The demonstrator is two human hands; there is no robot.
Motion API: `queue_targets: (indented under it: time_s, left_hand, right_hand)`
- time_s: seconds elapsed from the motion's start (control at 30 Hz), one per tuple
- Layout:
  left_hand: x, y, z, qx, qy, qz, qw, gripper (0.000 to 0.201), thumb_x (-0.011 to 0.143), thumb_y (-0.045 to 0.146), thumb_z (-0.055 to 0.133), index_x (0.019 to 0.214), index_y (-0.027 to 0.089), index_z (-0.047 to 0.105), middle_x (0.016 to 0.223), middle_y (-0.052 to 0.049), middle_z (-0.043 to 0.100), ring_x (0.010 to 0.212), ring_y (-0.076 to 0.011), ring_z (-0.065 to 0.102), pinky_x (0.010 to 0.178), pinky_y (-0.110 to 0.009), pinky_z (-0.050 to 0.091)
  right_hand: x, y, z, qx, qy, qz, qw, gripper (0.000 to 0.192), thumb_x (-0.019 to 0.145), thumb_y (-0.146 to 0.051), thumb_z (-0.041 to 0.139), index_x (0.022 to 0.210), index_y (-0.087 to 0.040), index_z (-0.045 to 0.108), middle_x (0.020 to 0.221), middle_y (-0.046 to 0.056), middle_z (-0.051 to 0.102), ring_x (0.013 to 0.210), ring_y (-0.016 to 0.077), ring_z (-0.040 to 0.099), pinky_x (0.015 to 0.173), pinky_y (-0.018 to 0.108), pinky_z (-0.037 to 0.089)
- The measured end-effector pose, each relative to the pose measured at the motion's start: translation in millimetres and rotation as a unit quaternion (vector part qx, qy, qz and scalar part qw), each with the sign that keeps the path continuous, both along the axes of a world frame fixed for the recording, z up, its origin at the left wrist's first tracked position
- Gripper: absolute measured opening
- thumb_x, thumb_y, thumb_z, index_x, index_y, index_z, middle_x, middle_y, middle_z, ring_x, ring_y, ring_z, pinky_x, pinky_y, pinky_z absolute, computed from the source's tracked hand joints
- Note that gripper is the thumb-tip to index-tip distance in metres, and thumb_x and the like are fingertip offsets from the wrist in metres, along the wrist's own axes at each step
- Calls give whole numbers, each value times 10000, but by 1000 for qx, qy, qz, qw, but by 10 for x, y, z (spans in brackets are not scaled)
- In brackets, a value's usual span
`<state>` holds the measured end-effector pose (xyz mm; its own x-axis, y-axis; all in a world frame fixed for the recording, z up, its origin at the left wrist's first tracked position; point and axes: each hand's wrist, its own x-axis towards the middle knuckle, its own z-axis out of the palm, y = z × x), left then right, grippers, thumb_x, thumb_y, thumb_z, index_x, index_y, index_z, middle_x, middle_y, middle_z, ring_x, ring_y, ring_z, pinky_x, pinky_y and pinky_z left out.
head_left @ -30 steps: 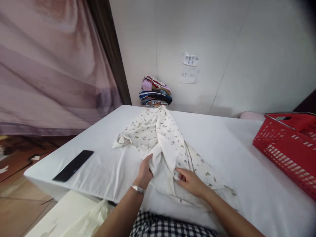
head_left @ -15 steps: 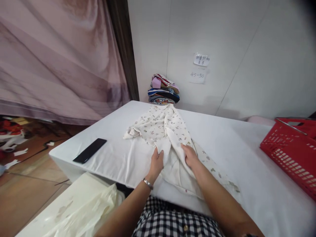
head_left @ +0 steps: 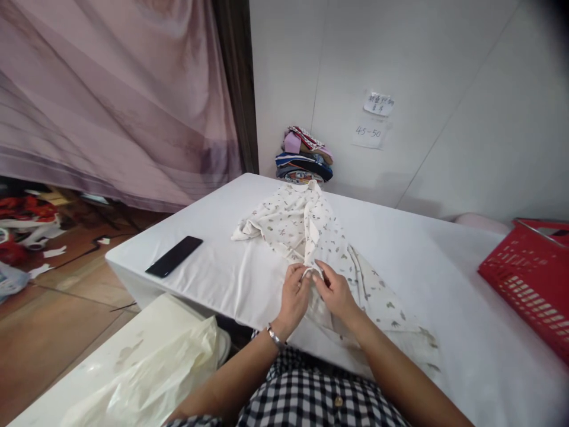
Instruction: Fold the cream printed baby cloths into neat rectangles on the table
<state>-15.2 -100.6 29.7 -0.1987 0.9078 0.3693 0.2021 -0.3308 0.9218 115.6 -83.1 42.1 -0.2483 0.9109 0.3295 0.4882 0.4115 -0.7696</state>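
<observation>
A fold of the printed white garment (head_left: 311, 237) is pinched between the fingertips of the left hand (head_left: 295, 295) and the right hand (head_left: 336, 292), both closed on the cloth near the front edge of the table (head_left: 444, 261). The garment is spread from there toward the far edge. A black phone (head_left: 174, 256) lies well apart at the left edge. The red basket (head_left: 528, 279) stands at the right; its contents cannot be made out. Folded clothes (head_left: 304, 160) are stacked by the wall. Half a second earlier the hands were spread apart; they are now brought together.
</observation>
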Motion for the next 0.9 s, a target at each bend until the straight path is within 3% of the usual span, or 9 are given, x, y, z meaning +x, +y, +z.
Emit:
queue_targets:
  time_s: [0.13,0.23,0.33,0.43,0.63,0.9]
  left_hand:
    - [24,5,9,-16,-29,10,999,199,850,353,547,779,187,630,918,-46,570,919,-166,549,798,-287,455]
    - [25,2,41,-96,-106,-27,989,199,783,361,597,719,179,546,698,17,520,699,-123,523,700,-268,466]
    - [-3,-10,106,-179,-209,-38,961,268,715,386,636,701,187,457,620,61,442,574,-86,470,582,-228,460]
    - [-40,-28,207,-182,-238,-47,953,262,712,377,629,724,187,450,624,58,457,565,-77,486,568,-210,463]
    - [-45,-62,293,-124,-151,-82,977,239,774,376,585,704,187,455,624,53,472,566,-82,509,574,-218,487]
    - [-166,-89,186,-12,65,4,998,63,841,241,498,840,199,545,650,32,570,573,-98,541,582,-219,445]
  right_hand:
    - [-23,35,22,78,-23,-2,997,284,913,-307,429,1071,-199,639,898,62,642,832,176,599,773,295,465]
    - [-24,36,95,108,-3,-15,994,233,904,-297,442,884,-195,650,855,50,585,787,154,561,710,266,451]
    - [9,11,159,88,63,-39,993,225,893,-313,463,751,-187,584,758,13,529,689,128,507,591,231,406]
    - [47,-29,174,42,112,-73,990,187,891,-326,466,813,-187,564,654,-28,479,580,111,437,534,224,369]
    - [27,-97,150,74,-20,-27,997,230,859,-280,458,989,-185,622,763,22,611,652,146,527,662,262,435]
    - [7,-137,216,62,-33,-32,997,288,849,-251,460,1077,-197,628,798,20,652,660,155,563,665,256,442]
